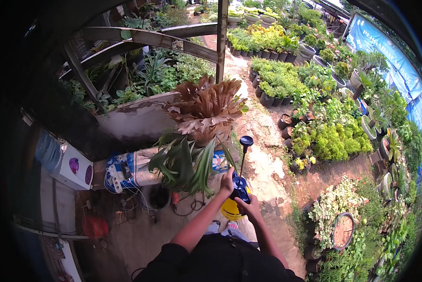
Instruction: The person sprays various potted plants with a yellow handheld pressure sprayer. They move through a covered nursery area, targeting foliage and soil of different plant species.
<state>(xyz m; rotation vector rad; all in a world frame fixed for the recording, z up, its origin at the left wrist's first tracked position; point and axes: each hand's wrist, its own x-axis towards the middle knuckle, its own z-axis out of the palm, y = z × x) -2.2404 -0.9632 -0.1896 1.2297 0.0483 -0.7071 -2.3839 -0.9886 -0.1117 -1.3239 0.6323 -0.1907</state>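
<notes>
In front of my body is a hand pump sprayer with a yellow tank (pixel 231 210) and a dark blue head (pixel 240 187). Its pump rod (pixel 243 160) is drawn up, topped by a round black knob (pixel 246 141). My right hand (pixel 249 207) grips the handle at the near side of the head. At the head's far left side, my left hand (pixel 227 183) closes around the nozzle area; its fingers partly hide that part. Just beyond stands a large staghorn fern with dry brown shield fronds (pixel 207 105) and drooping green fronds (pixel 188 165), close to my left hand.
A bench (pixel 145 165) at left carries a power strip (pixel 115 179) and a phone (pixel 125 170). Beside it stands a water dispenser (pixel 75 167). Cables (pixel 193 208) and a red basket (pixel 95 226) lie on the floor. Potted shrubs (pixel 281 79) line the path (pixel 264 148) at right.
</notes>
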